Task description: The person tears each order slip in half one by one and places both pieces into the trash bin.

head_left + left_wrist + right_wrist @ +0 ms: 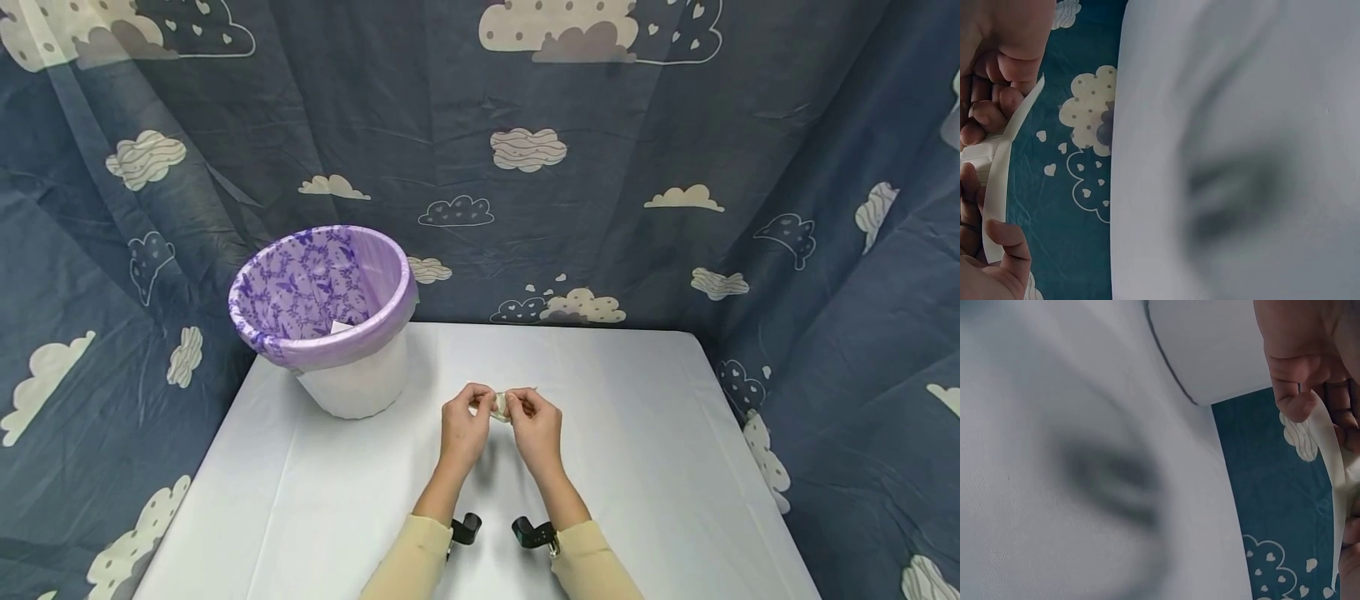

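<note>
In the head view my left hand (462, 429) and right hand (537, 433) meet above the white table. Between them is a small cream strip (502, 407), pinched at one end by each hand. The left wrist view shows this strip (999, 187) edge-on and slightly bent. A white pad-like piece (979, 153) lies against it, so it looks like an adhesive bandage. Fingers of both hands cover part of it. From the right wrist, the left thumb shows against the strip's (1334, 462) upper end.
A white bin (356, 383) with a purple patterned liner (300, 275) stands at the table's back left. Inside it shows a bit of white paper (341, 327). Dark cloud-print cloth (600, 233) hangs behind and beside the white table (660, 467).
</note>
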Tool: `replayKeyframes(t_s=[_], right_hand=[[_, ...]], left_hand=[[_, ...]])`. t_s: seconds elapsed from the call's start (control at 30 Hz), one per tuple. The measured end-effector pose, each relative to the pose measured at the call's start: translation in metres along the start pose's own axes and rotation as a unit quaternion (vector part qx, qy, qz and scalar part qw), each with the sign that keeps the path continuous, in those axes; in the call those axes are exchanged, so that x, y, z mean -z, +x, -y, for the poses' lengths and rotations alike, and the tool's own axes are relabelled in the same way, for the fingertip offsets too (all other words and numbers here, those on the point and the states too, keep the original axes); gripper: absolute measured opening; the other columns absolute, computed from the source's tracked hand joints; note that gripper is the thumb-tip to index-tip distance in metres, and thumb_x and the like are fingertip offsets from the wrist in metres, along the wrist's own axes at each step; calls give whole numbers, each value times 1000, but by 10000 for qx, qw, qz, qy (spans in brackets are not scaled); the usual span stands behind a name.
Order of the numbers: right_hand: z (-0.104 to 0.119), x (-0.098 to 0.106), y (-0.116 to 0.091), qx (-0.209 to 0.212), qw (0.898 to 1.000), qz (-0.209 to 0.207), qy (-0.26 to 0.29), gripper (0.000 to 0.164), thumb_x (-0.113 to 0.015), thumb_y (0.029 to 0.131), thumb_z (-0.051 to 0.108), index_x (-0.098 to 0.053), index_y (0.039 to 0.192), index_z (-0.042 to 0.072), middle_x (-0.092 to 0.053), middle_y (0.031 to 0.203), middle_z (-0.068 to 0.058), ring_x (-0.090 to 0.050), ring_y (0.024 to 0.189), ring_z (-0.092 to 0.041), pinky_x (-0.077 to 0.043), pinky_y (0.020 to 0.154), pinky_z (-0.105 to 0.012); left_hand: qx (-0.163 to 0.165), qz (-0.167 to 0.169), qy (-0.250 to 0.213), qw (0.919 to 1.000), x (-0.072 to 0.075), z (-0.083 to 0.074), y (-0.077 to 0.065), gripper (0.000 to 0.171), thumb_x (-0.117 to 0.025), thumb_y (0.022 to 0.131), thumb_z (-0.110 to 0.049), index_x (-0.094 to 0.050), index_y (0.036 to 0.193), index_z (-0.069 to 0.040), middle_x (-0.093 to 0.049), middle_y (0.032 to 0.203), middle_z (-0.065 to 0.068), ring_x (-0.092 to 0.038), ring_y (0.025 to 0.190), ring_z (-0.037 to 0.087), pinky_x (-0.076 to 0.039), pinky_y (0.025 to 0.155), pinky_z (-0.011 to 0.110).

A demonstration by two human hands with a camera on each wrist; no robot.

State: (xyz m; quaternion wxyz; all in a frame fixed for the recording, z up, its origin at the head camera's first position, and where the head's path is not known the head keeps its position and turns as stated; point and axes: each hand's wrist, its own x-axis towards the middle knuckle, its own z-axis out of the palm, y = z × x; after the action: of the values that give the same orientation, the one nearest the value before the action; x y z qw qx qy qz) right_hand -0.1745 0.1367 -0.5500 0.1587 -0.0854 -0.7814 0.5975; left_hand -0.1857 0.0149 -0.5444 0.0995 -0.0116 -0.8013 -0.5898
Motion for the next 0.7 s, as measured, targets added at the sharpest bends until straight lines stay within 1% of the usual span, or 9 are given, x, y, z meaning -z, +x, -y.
replayKeyframes(t_s=[0.1,0.23,0.33,0.47,0.57,0.63,0.7], right_hand=[[0,-1,-1,27,9999,-78,62,12,-69,101,7,-78,96,1,-72,77,-13,-61,65,-8,-49,58,-17],[0,-3,-3,0,9997,-152,187,12,-69,101,7,-77,95,1,-72,77,-14,-61,64,-7,-49,57,-17],[-1,-3,-4,-144,9991,-165,353,12,-68,101,6,-77,96,0,-71,77,-12,-62,65,-7,-51,58,-16],[-2,-4,-4,-412,9969,-137,660,12,-67,102,6,-76,98,-3,-69,78,-7,-64,69,-6,-54,62,-16],[-1,-4,-4,-562,9944,-114,890,13,-67,102,6,-75,99,-4,-68,77,-1,-63,69,-5,-54,61,-16],[0,-4,-3,-648,9928,-105,1007,14,-67,102,7,-75,100,-5,-66,76,2,-62,68,-5,-53,61,-15],[1,-3,-2,-726,9905,-117,1158,15,-67,102,8,-74,101,-5,-65,74,4,-60,67,-4,-51,60,-15]], left_hand=[[54,8,-42,10000,-1,-1,-1,8,-73,99,-13,-75,91,-13,-76,76,0,-64,78,11,-54,79,36],[127,20,-100,9999,-1,-1,-1,8,-73,99,-12,-75,91,-12,-75,77,1,-63,79,11,-48,72,25],[195,60,-149,9997,-2,-2,-2,8,-72,99,-12,-75,91,-12,-75,78,2,-63,79,11,-44,67,21],[331,121,-219,9991,-4,-2,-2,8,-71,100,-12,-74,92,-12,-74,78,3,-61,78,9,-43,62,20],[395,149,-273,9987,-4,-2,-3,8,-70,101,-12,-74,93,-11,-73,79,3,-60,78,9,-42,61,20],[428,153,-338,9984,-5,-2,-3,8,-70,101,-13,-74,94,-11,-73,79,3,-60,78,10,-43,61,20],[489,136,-446,9977,-5,-3,-3,8,-70,101,-13,-74,95,-10,-74,79,4,-61,80,10,-45,64,21]])
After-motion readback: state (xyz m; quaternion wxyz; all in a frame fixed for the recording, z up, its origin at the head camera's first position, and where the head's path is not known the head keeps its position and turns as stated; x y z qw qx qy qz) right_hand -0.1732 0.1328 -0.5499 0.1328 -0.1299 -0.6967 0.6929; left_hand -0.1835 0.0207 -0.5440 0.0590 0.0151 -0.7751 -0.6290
